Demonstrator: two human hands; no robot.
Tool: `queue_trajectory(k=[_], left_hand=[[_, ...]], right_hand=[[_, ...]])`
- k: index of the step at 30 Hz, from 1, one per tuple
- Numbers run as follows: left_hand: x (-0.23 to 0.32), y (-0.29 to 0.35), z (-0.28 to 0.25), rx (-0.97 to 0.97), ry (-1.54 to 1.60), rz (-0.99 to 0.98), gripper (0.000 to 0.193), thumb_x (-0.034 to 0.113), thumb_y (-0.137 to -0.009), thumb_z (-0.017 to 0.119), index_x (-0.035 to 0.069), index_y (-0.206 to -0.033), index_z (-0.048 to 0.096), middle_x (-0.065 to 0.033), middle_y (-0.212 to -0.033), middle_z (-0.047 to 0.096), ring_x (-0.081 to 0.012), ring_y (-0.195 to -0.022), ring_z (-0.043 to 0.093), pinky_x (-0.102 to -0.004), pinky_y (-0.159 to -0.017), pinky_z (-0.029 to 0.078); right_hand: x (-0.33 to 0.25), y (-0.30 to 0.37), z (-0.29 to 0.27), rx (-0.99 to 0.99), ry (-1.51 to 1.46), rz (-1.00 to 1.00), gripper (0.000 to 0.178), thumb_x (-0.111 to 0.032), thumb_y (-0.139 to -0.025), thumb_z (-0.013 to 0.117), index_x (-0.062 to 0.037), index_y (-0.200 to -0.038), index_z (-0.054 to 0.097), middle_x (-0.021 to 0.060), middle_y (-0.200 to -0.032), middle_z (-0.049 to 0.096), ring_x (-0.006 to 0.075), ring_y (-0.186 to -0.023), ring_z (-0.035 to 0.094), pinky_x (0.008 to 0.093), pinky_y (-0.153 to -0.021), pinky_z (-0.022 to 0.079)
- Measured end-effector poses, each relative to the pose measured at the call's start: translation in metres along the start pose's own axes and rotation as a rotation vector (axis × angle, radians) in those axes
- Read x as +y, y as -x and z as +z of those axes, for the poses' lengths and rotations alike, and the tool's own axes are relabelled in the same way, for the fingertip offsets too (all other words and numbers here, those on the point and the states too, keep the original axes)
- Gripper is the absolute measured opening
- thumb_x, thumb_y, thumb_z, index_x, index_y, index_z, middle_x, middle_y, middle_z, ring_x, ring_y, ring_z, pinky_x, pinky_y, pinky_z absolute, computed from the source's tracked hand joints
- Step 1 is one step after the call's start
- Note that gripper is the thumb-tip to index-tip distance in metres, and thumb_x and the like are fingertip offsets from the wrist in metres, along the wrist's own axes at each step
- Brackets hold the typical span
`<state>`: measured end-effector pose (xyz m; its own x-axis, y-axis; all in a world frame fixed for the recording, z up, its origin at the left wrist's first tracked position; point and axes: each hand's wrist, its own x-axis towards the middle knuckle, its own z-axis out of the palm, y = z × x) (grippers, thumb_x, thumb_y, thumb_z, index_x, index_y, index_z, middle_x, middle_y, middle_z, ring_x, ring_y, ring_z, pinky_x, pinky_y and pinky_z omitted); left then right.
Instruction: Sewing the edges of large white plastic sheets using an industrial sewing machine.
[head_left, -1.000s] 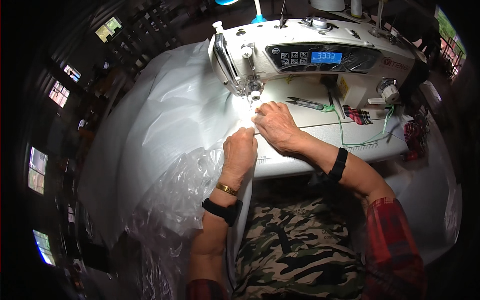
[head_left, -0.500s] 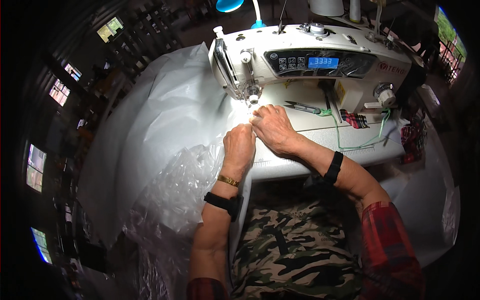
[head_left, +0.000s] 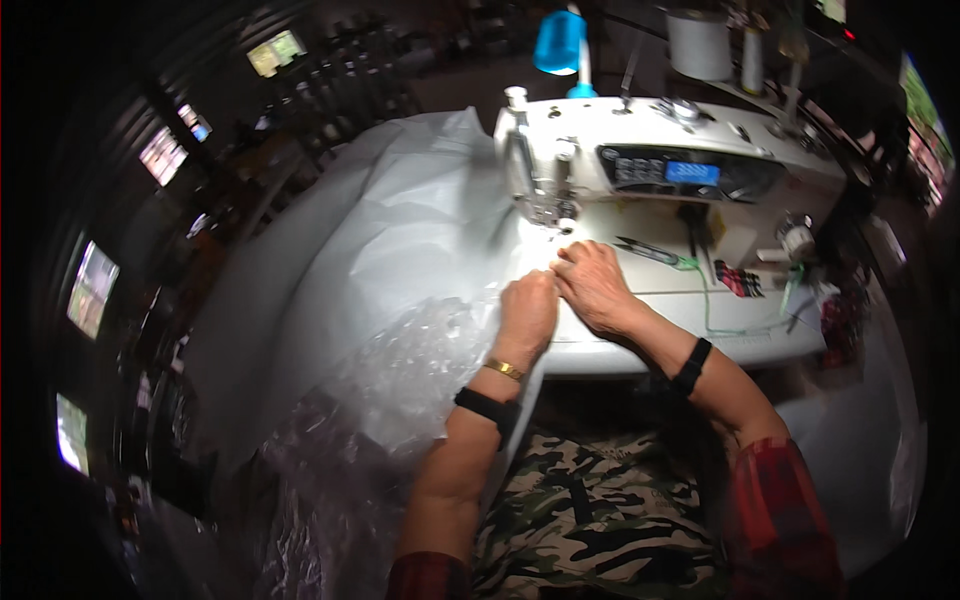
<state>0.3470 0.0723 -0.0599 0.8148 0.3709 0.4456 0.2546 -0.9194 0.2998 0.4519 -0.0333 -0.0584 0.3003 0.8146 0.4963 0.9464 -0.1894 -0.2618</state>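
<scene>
A white sewing machine [head_left: 560, 180] stands ahead of me, its needle area brightly lit. Just in front of the needle, my left hand [head_left: 528, 305] is closed on the edge of a large pale plastic sheet [head_left: 400, 210]. My right hand [head_left: 597, 285] sits against it, fingers bent and pinched at the same edge by the presser foot. The fingertips and the sheet's edge between them are partly hidden. From the machine the sheet spreads left, and a crinkled clear part [head_left: 400, 370] hangs beside my left forearm.
Thread snips [head_left: 650, 252] with a green cord [head_left: 708, 310] lie on the machine bed, right of my hands. Near them is a plaid cloth scrap [head_left: 738, 280]. A blue lamp [head_left: 558, 45] and a white thread cone [head_left: 699, 45] stand behind the machine.
The whole view has shifted, so machine and hands appear farther right and lower, with some blur. Both hands keep their place by the needle, still on the sheet's edge.
</scene>
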Motion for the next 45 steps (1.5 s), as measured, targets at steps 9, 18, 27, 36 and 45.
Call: queue_trajectory(k=[9,18,27,36,45], left_hand=[[0.007,-0.002,0.008,0.013,0.067,0.011,0.017,0.009,-0.086,0.051,0.0,-0.08,0.065,-0.0211,-0.081,0.066,-0.0385,-0.078,0.066,-0.0476,-0.073,0.053],[0.009,-0.002,0.004,0.036,-0.007,0.035,0.012,0.003,-0.083,0.054,-0.001,-0.083,0.066,-0.0207,-0.082,0.066,-0.0371,-0.08,0.068,-0.0448,-0.073,0.055],[0.012,-0.012,-0.015,-0.071,0.048,0.036,0.014,0.008,-0.083,0.054,0.002,-0.083,0.067,-0.021,-0.082,0.067,-0.0372,-0.081,0.068,-0.0466,-0.072,0.054],[-0.068,-0.059,-0.187,0.185,-0.105,0.311,0.012,0.009,-0.08,0.053,0.006,-0.082,0.065,-0.0171,-0.074,0.064,-0.0382,-0.072,0.064,-0.0492,-0.066,0.051],[-0.25,0.01,-0.294,0.153,-0.467,-0.284,0.05,0.046,-0.083,0.067,0.003,-0.107,0.063,-0.0171,-0.113,0.063,-0.0354,-0.11,0.058,-0.0455,-0.092,0.048]], right_hand=[[0.004,0.005,-0.001,0.054,-0.005,0.0,0.024,-0.021,-0.09,0.059,-0.0059,-0.106,0.068,0.0115,-0.111,0.06,0.0273,-0.111,0.051,0.0435,-0.1,0.035],[-0.001,0.002,-0.002,-0.021,0.021,0.034,0.026,-0.021,-0.09,0.058,-0.0058,-0.109,0.068,0.013,-0.112,0.06,0.0283,-0.111,0.051,0.0431,-0.101,0.034],[0.002,0.003,-0.003,-0.002,0.019,0.029,0.025,-0.02,-0.089,0.06,-0.0052,-0.108,0.068,0.0128,-0.115,0.06,0.0283,-0.112,0.05,0.0428,-0.101,0.034],[0.0,0.006,-0.007,-0.008,0.019,-0.003,0.031,-0.018,-0.087,0.062,-0.0067,-0.116,0.064,0.0122,-0.117,0.058,0.0279,-0.112,0.05,0.0426,-0.101,0.035],[-0.01,0.006,-0.011,-0.034,0.013,0.005,0.033,-0.015,-0.086,0.063,-0.0061,-0.117,0.063,0.0124,-0.118,0.057,0.0278,-0.113,0.049,0.042,-0.101,0.034]])
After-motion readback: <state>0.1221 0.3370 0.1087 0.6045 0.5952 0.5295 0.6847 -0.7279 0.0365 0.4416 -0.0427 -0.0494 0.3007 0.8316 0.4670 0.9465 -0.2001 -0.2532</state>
